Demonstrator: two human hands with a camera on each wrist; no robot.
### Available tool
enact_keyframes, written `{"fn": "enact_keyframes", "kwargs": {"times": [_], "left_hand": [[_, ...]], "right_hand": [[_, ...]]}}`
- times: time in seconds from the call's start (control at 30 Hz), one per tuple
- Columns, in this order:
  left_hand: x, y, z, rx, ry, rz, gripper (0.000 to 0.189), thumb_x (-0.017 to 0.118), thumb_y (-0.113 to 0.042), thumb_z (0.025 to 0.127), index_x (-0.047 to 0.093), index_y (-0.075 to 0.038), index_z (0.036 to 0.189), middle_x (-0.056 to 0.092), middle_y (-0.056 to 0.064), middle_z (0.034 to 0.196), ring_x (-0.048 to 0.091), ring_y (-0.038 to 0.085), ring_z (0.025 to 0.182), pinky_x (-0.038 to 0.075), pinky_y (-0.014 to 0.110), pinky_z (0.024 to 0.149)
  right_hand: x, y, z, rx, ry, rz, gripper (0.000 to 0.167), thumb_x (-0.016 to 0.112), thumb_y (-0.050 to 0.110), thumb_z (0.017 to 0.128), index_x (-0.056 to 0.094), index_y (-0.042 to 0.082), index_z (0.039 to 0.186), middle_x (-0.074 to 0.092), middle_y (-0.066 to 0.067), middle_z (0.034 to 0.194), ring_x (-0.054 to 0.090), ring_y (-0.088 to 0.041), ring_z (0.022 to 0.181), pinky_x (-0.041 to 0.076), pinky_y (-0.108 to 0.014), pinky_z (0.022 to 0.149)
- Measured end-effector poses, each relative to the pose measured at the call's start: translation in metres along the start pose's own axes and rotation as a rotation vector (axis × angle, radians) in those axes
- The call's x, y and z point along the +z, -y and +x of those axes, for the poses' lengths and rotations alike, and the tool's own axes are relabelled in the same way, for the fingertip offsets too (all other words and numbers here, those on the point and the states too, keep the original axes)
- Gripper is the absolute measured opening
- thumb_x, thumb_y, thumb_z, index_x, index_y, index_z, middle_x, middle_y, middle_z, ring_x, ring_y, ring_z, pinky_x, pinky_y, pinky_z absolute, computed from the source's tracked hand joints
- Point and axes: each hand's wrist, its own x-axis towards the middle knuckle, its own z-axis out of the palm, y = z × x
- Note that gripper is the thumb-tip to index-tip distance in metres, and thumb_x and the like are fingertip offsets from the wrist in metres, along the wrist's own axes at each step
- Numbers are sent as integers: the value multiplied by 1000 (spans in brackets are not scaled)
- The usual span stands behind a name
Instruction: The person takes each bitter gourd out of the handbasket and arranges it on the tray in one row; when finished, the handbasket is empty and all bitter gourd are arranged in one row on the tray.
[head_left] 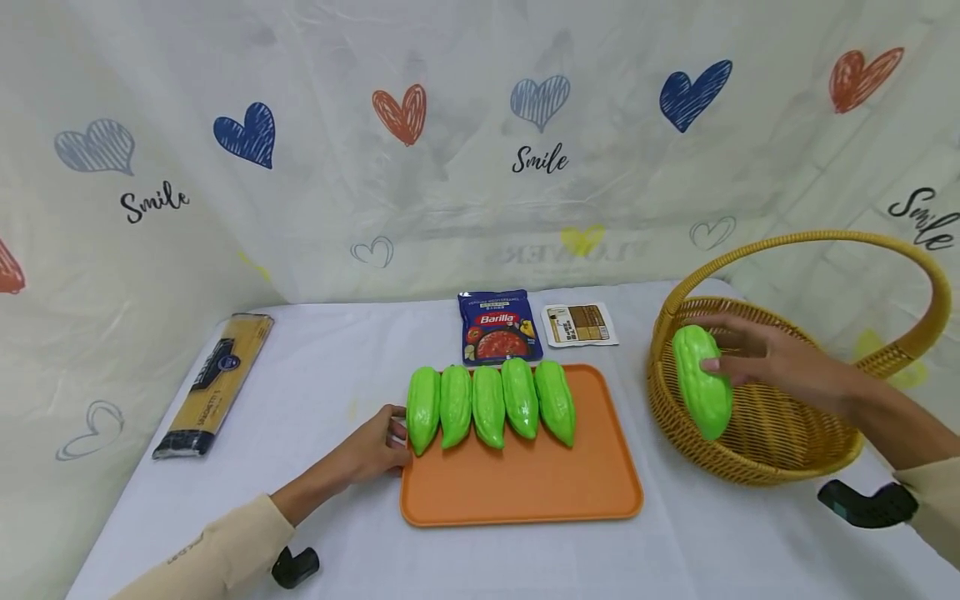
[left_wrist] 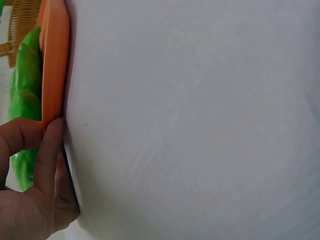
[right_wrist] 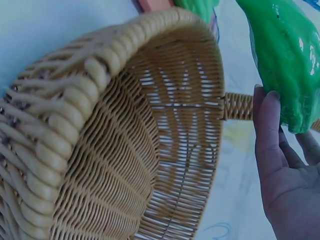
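My right hand (head_left: 757,358) grips a glossy, ridged green bitter melon (head_left: 702,383) over the wicker basket (head_left: 757,477). In the right wrist view, thumb and fingers hold this bitter melon (right_wrist: 290,60) by one end, above the level of the basket rim (right_wrist: 75,107). On the left, my left hand (head_left: 378,446) pinches the left edge of an orange tray (head_left: 525,492). The left wrist view shows thumb and finger on the tray's rim (left_wrist: 55,65), beside a bitter melon (left_wrist: 26,75). Several such bitter melons (head_left: 488,408) lie side by side along the tray's back half.
Behind the tray lie a blue Barilla sauce pouch (head_left: 500,329) and a small white-and-brown packet (head_left: 579,325). A spaghetti pack (head_left: 216,383) lies at the table's left. The basket's tall arched handle (head_left: 810,237) rises above the right forearm. A patterned curtain (head_left: 465,192) hangs behind.
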Motion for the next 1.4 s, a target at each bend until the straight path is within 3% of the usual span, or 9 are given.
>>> {"fn": "enact_keyframes", "kwargs": {"times": [0.27,0.37,0.57,0.8,0.9,1.1,1.27,1.4], "left_hand": [[1,0,-1,-1,-8,9,72,71,3,79,40,2,143,54,13,113,61,19,91,62,33,70],[1,0,-1,4,-9,14,71,71,3,79,40,2,143,54,13,112,62,19,91,61,33,70],[1,0,-2,8,-11,18,71,71,3,79,40,2,143,55,13,112,62,19,91,61,33,70],[1,-1,-2,7,-14,18,71,71,4,79,40,2,143,54,13,112,62,19,91,61,33,70],[1,-1,-1,8,-11,18,71,71,3,79,39,2,143,54,13,112,62,19,91,62,33,71],[0,0,0,7,-11,15,72,71,3,79,39,2,144,55,14,113,62,19,92,62,33,71],[1,1,0,0,-14,9,72,71,3,78,40,2,143,55,13,113,62,19,92,62,33,71],[2,0,0,0,-20,17,72,70,3,78,40,3,143,55,13,112,62,19,91,62,33,70]], "right_hand": [[8,8,-7,-41,44,78,58,52,18,103,30,25,157,48,5,140,54,-3,116,58,-39,79],[13,11,-9,-38,38,50,58,53,20,103,31,28,156,46,6,142,52,-3,119,58,-40,79],[26,19,-9,-28,54,80,57,55,22,102,33,26,155,40,-5,147,47,-23,129,57,-43,82],[41,28,-4,-27,113,185,54,54,19,102,36,22,153,45,-20,140,60,-15,114,58,-40,83],[48,29,0,-25,122,195,54,55,20,102,37,22,153,42,-21,144,58,-21,120,57,-41,86],[62,28,13,-36,134,203,56,56,23,102,36,25,154,34,-25,153,42,-46,136,52,-46,95],[75,26,26,-66,152,219,63,60,21,99,31,26,156,34,-25,155,35,-51,140,49,-57,102],[85,27,37,-51,165,247,69,63,23,97,28,25,157,29,-26,158,26,-53,144,50,-55,100]]}}
